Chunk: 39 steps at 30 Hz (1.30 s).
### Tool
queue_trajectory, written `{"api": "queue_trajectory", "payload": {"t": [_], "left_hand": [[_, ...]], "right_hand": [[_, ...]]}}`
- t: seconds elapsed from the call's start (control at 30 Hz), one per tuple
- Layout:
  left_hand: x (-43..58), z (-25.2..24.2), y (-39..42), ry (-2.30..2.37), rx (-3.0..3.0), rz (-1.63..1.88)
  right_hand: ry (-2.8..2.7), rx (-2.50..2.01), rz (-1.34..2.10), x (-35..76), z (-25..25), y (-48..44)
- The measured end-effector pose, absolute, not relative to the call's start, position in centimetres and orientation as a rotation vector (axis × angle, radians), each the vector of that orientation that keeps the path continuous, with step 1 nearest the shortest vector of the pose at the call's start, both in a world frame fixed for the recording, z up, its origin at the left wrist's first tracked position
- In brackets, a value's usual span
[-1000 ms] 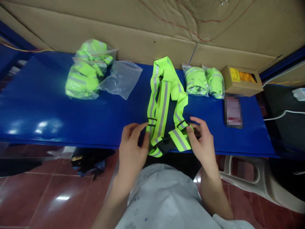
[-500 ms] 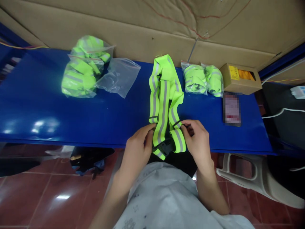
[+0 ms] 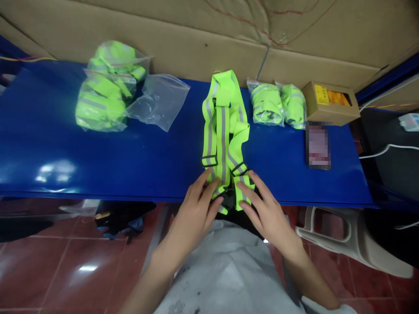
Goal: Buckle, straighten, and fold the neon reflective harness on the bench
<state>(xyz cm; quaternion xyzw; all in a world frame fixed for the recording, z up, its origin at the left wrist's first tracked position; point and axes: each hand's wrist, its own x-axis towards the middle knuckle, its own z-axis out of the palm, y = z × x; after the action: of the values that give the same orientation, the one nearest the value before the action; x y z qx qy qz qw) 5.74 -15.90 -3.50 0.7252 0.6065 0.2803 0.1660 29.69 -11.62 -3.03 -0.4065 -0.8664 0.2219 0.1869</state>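
Observation:
A neon yellow-green reflective harness (image 3: 223,139) with grey stripes lies lengthwise on the blue table, its lower end hanging at the front edge. Black strap sliders (image 3: 209,161) sit on its side straps, and a black buckle (image 3: 230,197) shows between my hands. My left hand (image 3: 199,201) rests on the lower left straps with its fingers apart. On the lower right strap, my right hand (image 3: 264,206) lies with fingers spread. Neither hand is closed round the webbing.
Bagged harnesses (image 3: 101,102) lie at the left, beside an empty clear zip bag (image 3: 160,99). Two rolled harnesses in bags (image 3: 266,104) stand at the back right, near a cardboard box (image 3: 330,104) and a phone-like object (image 3: 318,146). A plastic stool (image 3: 352,244) is below right.
Both hands have let go of the straps by the sliders and opened, with fingers now spread over the harness's lower end. The view has shifted slightly.

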Motion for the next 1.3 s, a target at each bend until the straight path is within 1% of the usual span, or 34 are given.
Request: {"api": "queue_trajectory", "payload": {"t": [0.1, 0.17, 0.43, 0.57, 0.7, 0.8, 0.9, 1.0, 1.1, 1.3], "left_hand": [[5.7, -4.0, -15.6, 1.762, 2.055, 0.956], [5.4, -4.4, -15.6, 1.763, 2.109, 0.98], [3.6, -5.4, -16.9, 1.466, 2.51, 0.689], [3.4, -6.0, -16.9, 1.413, 2.587, 0.736], [3.6, -6.1, -16.4, 1.41, 2.493, 0.814], [3.9, -5.8, -15.5, 1.511, 2.297, 0.926], [4.2, -5.2, -14.2, 1.598, 2.124, 1.028], [4.4, -4.4, -13.0, 1.673, 1.985, 1.005], [4.5, -3.7, -11.9, 1.708, 1.792, 1.001], [4.9, -3.8, -11.1, 1.695, 1.631, 0.957]], "right_hand": [[-2.493, -1.054, 0.463, 29.2, -3.9, -11.2], [-2.516, -0.996, 0.396, 29.2, -4.3, -10.8], [-2.757, -0.874, 0.321, 30.3, -4.2, -10.0], [-2.796, -0.836, 0.216, 30.6, -3.9, -9.7], [-2.771, -0.807, 0.203, 30.6, -3.4, -9.1], [-2.767, -0.798, 0.347, 30.1, -2.5, -7.6], [-2.703, -0.763, 0.636, 29.5, -1.7, -5.6], [-2.559, -0.836, 0.817, 28.8, -1.4, -4.2], [-2.442, -0.854, 0.839, 28.5, -2.0, -3.9], [-2.318, -0.906, 0.875, 28.3, -2.9, -3.6]]}}
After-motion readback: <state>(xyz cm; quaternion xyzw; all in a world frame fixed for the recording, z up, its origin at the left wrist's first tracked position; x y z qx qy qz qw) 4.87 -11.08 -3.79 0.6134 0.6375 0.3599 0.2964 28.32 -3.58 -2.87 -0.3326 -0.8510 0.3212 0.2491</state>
